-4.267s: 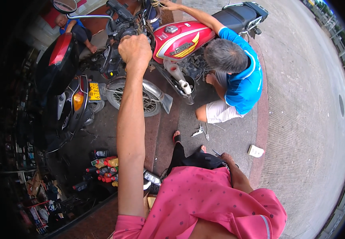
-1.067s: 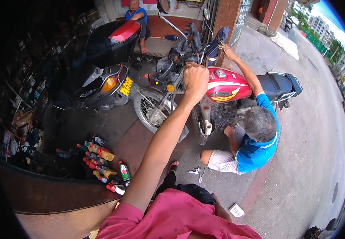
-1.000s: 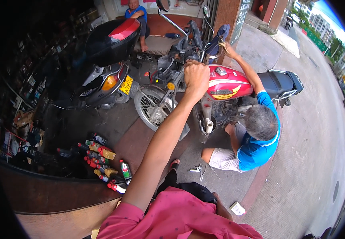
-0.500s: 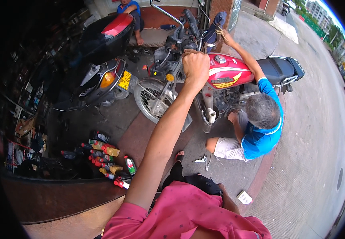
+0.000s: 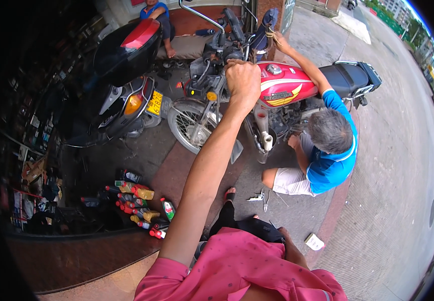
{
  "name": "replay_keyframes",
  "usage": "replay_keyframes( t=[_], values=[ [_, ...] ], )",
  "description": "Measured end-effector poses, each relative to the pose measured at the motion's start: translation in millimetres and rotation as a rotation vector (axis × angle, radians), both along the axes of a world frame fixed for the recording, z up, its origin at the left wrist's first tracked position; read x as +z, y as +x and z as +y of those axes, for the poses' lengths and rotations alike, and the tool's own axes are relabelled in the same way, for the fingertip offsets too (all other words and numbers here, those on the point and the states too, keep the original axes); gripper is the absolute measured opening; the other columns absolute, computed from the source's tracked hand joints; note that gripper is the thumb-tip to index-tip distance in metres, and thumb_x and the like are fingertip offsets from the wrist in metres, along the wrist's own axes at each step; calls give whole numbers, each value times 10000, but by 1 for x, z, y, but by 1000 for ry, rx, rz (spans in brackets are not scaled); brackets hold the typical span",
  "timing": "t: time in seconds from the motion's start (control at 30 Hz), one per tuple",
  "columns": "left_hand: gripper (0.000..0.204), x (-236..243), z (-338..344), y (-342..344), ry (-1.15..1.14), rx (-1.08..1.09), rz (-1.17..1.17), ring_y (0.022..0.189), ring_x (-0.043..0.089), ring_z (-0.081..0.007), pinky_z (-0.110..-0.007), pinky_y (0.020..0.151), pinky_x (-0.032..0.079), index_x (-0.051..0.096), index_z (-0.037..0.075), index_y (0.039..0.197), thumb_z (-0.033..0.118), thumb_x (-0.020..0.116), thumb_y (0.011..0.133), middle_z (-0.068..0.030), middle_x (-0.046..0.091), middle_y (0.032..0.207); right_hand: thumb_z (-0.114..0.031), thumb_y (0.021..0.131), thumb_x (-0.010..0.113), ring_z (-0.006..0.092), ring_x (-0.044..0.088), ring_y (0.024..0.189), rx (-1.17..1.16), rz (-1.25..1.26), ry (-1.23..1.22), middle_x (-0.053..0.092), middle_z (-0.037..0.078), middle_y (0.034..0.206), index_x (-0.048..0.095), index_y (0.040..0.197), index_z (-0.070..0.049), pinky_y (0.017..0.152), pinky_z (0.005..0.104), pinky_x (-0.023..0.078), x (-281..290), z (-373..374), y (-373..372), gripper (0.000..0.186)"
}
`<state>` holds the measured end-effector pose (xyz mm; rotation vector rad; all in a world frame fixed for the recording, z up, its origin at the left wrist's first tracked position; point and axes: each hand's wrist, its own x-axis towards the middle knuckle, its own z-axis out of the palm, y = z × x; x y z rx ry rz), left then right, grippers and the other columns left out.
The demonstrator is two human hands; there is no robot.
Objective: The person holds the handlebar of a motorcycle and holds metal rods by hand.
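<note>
My left arm reaches forward over the ground. My left hand (image 5: 243, 81) is closed at the near handlebar of a red-tanked motorcycle (image 5: 283, 84), its fingers wrapped round the grip, which the hand mostly hides. Low beside my body, my right hand (image 5: 283, 234) rests by the dark cloth over my lap; its fingers cannot be made out. A co-worker in a blue shirt (image 5: 333, 165) squats on the motorcycle's near side. One of that person's hands (image 5: 280, 42) is at a blue cloth-like cover (image 5: 267, 30) tied near the far handlebar; the other (image 5: 294, 141) is by the engine.
A black scooter (image 5: 121, 108) with a red-lidded rear box stands at left. Several oil bottles (image 5: 136, 200) cluster on the ground below it. Hand tools (image 5: 261, 198) lie near the co-worker's knee, a white box (image 5: 314, 242) at lower right. Another person (image 5: 156, 20) sits behind.
My view has shifted slightly, so the bottles, tools and box appear lower and further right. My left hand keeps its hold at the handlebar; the co-worker's pose is nearly the same.
</note>
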<state>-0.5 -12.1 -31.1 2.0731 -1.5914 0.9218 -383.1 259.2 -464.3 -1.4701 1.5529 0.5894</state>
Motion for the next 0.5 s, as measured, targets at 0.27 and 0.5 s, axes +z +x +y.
replay_keyframes(
  t=[0.27,0.5],
  values=[
    [186,1,-1,-2,19,38,-47,627,620,-305,-329,535,506,632,-74,706,80,563,630,-266,592,682,-534,698,577,303,565,958,-34,2,-8,602,162,978,658,906,-122,795,386,455,10,1,5,468],
    [218,3,3,-2,-20,22,-68,616,620,-303,-329,529,505,625,-102,742,68,557,623,-271,590,674,-553,691,580,320,546,983,-54,16,-7,587,171,1009,652,924,-122,817,401,441,9,2,4,495]
  ],
)
